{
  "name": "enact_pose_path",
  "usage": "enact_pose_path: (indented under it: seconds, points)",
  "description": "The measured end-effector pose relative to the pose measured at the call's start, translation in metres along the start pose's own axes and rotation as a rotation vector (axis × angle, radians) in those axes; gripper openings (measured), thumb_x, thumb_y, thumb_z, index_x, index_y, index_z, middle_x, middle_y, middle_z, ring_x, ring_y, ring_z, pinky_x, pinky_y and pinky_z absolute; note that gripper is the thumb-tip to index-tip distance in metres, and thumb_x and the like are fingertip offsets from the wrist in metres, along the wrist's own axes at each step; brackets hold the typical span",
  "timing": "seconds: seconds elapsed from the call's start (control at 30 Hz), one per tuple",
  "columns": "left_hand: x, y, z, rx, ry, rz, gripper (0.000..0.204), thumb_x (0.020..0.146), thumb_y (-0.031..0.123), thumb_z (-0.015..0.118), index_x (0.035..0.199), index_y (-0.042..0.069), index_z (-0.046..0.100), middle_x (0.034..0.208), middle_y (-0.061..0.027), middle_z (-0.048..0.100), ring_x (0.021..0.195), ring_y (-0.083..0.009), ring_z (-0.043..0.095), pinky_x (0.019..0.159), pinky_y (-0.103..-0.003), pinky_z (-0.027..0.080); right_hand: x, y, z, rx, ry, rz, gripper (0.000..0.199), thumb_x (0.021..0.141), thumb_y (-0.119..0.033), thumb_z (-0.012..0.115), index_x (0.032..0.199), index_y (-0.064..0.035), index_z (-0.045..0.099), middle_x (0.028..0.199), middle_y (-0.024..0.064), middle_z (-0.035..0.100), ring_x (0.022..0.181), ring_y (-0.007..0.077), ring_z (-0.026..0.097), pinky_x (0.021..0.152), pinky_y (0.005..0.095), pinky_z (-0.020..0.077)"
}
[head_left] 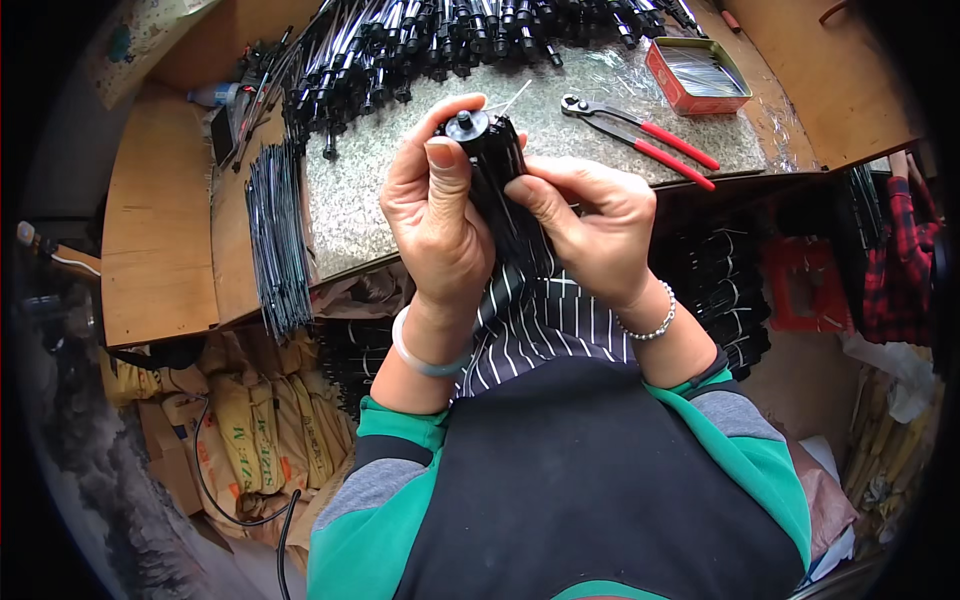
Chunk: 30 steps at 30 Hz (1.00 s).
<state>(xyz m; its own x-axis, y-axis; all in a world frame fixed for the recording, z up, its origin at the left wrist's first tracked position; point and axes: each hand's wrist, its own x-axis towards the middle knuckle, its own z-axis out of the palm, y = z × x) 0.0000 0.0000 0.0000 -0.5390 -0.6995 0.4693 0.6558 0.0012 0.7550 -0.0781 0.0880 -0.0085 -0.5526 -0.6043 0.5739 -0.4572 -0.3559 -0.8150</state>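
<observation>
Over the front edge of the bench I hold a black bundle of thin ribs, which looks like a folded umbrella frame (497, 185). Its round grey-black end cap (467, 126) with a small central knob faces up. My left hand (435, 215) wraps around the upper end, thumb beside the cap. Thumb and fingers of my right hand (600, 220) pinch the ribs on the right side, just below the cap. A thin pale wire (517, 97) sticks out past the cap. The lower ends of the ribs hang toward my striped apron.
Red-handled pincers (640, 140) lie right of my hands, near a red tin (698, 78) of thin wires. Many black and silver umbrella shafts (440, 35) are heaped at the back. A stack of dark ribs (277, 235) overhangs the left edge. Printed sacks (265, 430) lie below.
</observation>
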Motion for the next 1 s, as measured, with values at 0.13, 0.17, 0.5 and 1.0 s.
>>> enact_pose_path:
  seconds: [0.13, 0.17, 0.5, 1.0]
  points:
    - [0.0012, 0.0006, 0.0025, -0.113, 0.043, 0.000, 0.041, 0.090, 0.027, 0.050, 0.115, -0.005, 0.047, 0.089, -0.0139, 0.063, 0.082, -0.0204, 0.064, 0.072, -0.029, 0.053, 0.0000, 0.0020, -0.0005, 0.265, -0.019, 0.104, 0.011, 0.078, -0.003, 0.066, 0.087, 0.0032, 0.065, 0.079, 0.0105, 0.066, 0.070, 0.0154, 0.062, 0.065, 0.0246, 0.0485]
    - [0.0003, 0.0011, 0.0024, -0.094, 0.047, 0.008, 0.040, 0.090, 0.027, 0.050, 0.114, -0.005, 0.048, 0.089, -0.0140, 0.063, 0.082, -0.0205, 0.064, 0.072, -0.029, 0.053, 0.0000, 0.0018, 0.0000, 0.197, -0.018, 0.044, 0.011, 0.078, -0.003, 0.066, 0.086, 0.0036, 0.065, 0.079, 0.0105, 0.066, 0.070, 0.0148, 0.062, 0.065, 0.0244, 0.0484]
    - [-0.0001, -0.0016, 0.0027, -0.100, 0.041, 0.001, 0.040, 0.090, 0.029, 0.049, 0.112, -0.005, 0.049, 0.088, -0.0154, 0.062, 0.081, -0.0219, 0.064, 0.072, -0.030, 0.053, 0.0038, 0.0046, 0.0029, 0.156, -0.018, 0.097, 0.011, 0.080, -0.003, 0.064, 0.087, 0.0048, 0.064, 0.076, 0.0105, 0.064, 0.068, 0.0143, 0.061, 0.062, 0.0244, 0.0482]
    - [-0.0028, 0.0037, 0.0016, -0.067, 0.018, -0.036, 0.043, 0.090, 0.032, 0.050, 0.112, -0.005, 0.050, 0.087, -0.0157, 0.063, 0.081, -0.0208, 0.063, 0.075, -0.030, 0.052, 0.0027, 0.0061, -0.0033, 0.231, -0.082, 0.041, 0.009, 0.079, -0.001, 0.064, 0.087, 0.0038, 0.063, 0.086, 0.0081, 0.062, 0.080, 0.0142, 0.058, 0.073, 0.0240, 0.0459]
